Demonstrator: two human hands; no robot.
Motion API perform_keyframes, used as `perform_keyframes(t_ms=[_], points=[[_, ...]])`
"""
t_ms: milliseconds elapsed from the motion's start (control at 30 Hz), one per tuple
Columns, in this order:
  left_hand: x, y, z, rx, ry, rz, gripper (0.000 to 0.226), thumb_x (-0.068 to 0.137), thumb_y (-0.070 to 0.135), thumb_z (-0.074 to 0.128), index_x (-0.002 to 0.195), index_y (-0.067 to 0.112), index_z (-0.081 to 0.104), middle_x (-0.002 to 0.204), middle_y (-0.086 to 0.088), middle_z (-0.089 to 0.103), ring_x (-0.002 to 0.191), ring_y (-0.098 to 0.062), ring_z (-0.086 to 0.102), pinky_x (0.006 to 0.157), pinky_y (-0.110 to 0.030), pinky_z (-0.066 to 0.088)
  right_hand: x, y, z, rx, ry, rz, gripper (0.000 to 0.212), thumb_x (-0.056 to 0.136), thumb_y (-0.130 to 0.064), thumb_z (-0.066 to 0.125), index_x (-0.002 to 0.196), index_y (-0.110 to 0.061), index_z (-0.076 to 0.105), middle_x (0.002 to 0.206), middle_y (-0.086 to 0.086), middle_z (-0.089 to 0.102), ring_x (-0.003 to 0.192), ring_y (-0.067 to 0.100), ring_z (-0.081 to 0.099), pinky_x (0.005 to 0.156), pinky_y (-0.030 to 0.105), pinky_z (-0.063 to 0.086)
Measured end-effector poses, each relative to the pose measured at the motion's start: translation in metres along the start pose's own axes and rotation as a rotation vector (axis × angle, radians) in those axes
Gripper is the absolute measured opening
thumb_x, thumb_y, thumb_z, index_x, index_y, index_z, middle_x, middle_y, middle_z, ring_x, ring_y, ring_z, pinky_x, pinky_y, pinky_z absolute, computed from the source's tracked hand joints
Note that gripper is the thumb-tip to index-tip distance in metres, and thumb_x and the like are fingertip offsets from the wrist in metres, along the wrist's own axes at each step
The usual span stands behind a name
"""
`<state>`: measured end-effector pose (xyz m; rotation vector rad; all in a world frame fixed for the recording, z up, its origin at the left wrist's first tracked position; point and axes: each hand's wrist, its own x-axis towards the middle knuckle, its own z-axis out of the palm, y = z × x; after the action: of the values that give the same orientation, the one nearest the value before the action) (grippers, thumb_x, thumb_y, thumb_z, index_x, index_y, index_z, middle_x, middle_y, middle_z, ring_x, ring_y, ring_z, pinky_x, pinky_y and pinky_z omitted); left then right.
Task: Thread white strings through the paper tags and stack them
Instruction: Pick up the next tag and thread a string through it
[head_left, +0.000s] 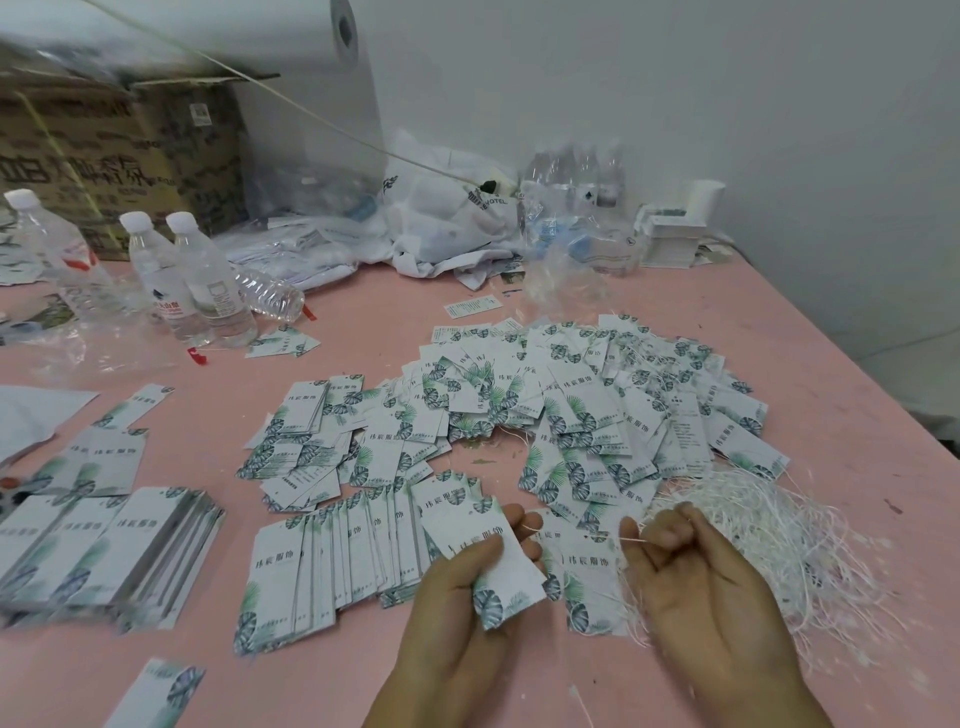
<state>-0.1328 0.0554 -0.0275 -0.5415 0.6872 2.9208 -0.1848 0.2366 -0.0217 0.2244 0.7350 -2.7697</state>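
Paper tag (480, 551) with leaf print is being gripped by the left hand (467, 613) above the pink table's (363, 675) near edge. Right hand (701, 587) is pinching a white string (631, 540) beside the loose string heap (769, 530); scattered tags (571, 410) are lying mid-table.

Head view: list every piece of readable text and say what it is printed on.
"纬辰服饰" on the paper tag held in the left hand, and on the tags spread over the table.
"MOTEL" on the white plastic bag at the back.
Cardboard box: large printed characters, too blurred to read.
Water bottles: labels too small to read.
Small print on the tags: too small to read.
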Motion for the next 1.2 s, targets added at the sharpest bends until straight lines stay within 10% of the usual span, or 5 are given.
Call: perform_keyframes(t_ms=[200,433,900,1067,1200], points=[[-0.005,-0.016,0.004,0.223,-0.025,0.07,0.037,0.071,0.0,0.064,0.107,-0.007,0.068,0.1,-0.031,0.067,0.074,-0.033,0.066,0.069,-0.04,0.057,0.002,-0.002,-0.005,-0.203,0.067,-0.029,0.01,0.084,-0.019,0.054,0.091,-0.012,0.058,0.064,-0.002,0.044,0.041,0.006,0.03,0.033,0.019,0.029],[-0.01,-0.019,0.006,0.449,-0.07,0.073,0.033,0.073,0.002,0.067,0.105,-0.005,0.071,0.099,-0.033,0.068,0.082,-0.037,0.067,0.078,-0.047,0.058,-0.011,0.018,-0.005,-0.856,-0.094,0.009,0.034,0.075,-0.043,0.077,0.098,-0.019,0.073,0.059,0.009,0.05,0.045,0.01,0.04,0.041,0.021,0.035],[-0.017,-0.022,0.009,0.503,-0.237,-0.226,0.028,0.071,-0.006,0.061,0.096,-0.008,0.075,0.089,-0.031,0.07,0.075,-0.035,0.072,0.069,-0.037,0.058,-0.004,0.011,0.001,-0.213,-0.062,0.015,0.026,0.084,-0.01,0.048,0.085,-0.014,0.074,0.068,0.003,0.055,0.046,0.01,0.043,0.038,0.023,0.04],[-0.019,-0.024,0.013,0.552,-0.29,-0.283,0.024,0.078,-0.004,0.059,0.096,-0.005,0.075,0.086,-0.025,0.071,0.078,-0.033,0.072,0.075,-0.035,0.057,-0.003,0.003,0.002,-0.065,-0.154,-0.003,0.036,0.056,-0.013,0.091,0.088,-0.014,0.073,0.07,0.001,0.056,0.051,0.009,0.047,0.044,0.02,0.045],[-0.017,-0.016,0.008,0.482,-0.278,-0.277,0.026,0.077,-0.006,0.062,0.101,-0.011,0.07,0.09,-0.027,0.067,0.077,-0.034,0.07,0.074,-0.04,0.057,-0.003,-0.009,0.003,0.023,-0.097,-0.015,0.029,0.06,-0.011,0.084,0.087,-0.013,0.073,0.068,-0.002,0.052,0.049,0.007,0.042,0.042,0.017,0.04]])
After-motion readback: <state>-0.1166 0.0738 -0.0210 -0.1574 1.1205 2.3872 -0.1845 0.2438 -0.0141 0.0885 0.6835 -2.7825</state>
